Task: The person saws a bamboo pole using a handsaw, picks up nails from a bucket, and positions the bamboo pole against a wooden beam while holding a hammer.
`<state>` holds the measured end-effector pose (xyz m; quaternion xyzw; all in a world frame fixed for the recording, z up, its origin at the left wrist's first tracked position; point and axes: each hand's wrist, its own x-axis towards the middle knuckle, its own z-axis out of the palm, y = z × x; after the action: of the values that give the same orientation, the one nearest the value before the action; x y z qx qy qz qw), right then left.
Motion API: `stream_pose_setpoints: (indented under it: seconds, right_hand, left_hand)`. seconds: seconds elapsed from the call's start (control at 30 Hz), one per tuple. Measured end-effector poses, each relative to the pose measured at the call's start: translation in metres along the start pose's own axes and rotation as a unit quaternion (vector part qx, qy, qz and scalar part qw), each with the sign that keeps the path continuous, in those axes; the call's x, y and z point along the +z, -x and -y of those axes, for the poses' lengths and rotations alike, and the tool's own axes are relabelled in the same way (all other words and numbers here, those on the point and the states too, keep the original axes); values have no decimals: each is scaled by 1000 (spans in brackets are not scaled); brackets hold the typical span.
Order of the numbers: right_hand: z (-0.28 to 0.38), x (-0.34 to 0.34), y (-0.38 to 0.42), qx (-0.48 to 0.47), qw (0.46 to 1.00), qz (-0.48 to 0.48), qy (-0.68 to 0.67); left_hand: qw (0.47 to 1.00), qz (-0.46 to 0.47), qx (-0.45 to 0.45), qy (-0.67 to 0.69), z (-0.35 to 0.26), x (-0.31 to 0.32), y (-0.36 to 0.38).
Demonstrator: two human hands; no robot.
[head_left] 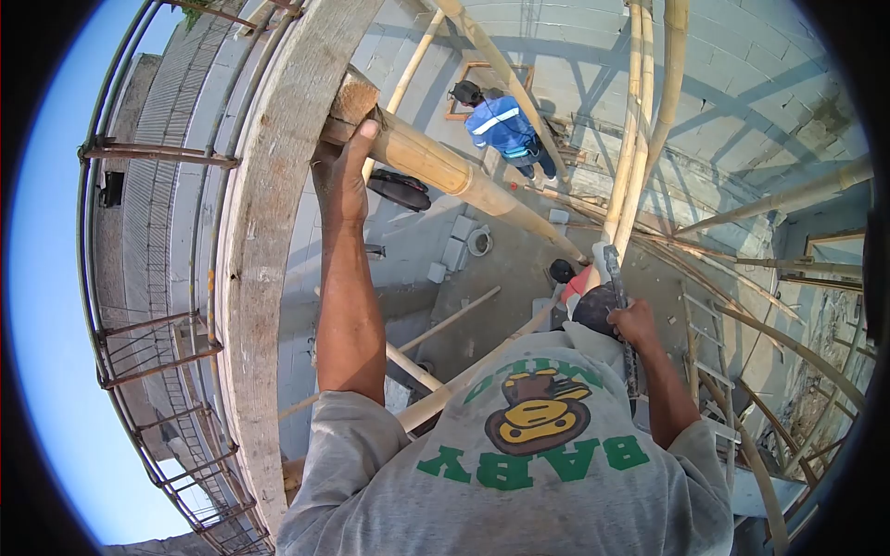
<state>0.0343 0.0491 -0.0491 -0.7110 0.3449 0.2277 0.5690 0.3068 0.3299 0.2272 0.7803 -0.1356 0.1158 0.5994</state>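
My left hand reaches up to a square-ended wooden piece, its thumb pressed against the end and its other fingers mostly hidden. This piece lies against a long wooden board, beside the end of a thick bamboo pole. Lower right, my right hand is closed around a long dark tool, held lengthwise beside my grey shirt; its exact type is unclear. A round dark object is just left of that hand.
Far below, a person in a blue jacket stands near the wall; another in red is partly hidden. Bamboo poles cross the space. Metal rebar runs along the left, and a ladder stands right.
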Motion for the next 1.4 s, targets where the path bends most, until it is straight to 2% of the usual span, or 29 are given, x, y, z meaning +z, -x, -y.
stream_pose_setpoints:
  seconds: [0.17,0.3,0.33,0.53,0.6,0.67,0.77,1.2,1.37,1.4]
  right_hand:
    - [-17,11,-23,-5,1000,0,-11]
    - [-7,15,-27,51,996,0,-76]
    - [-9,17,-33,56,994,4,-89]
    - [-7,16,-47,74,991,36,-109]
    - [-4,14,-49,51,992,30,-112]
    - [4,10,-44,26,993,2,-116]
    - [0,8,-55,62,994,3,-89]
    - [1,5,-59,50,993,-21,-107]
    - [-7,-2,-52,70,997,-31,-24]
    - [-7,-4,-47,66,997,-31,-8]
  left_hand:
    - [999,-30,4,-25,-3,3,1]
    - [999,-29,-17,-26,-8,3,0]
    - [999,0,9,-39,-3,-1,-1]
    - [996,83,1,-18,3,-18,-21]
    - [995,97,8,-16,4,-18,-21]
    - [997,80,13,-15,-1,-8,-16]
    - [997,68,17,8,1,-3,-16]
    - [999,13,24,20,3,5,-10]
    - [999,21,24,14,5,0,-11]
    - [1000,-4,14,2,6,2,-11]
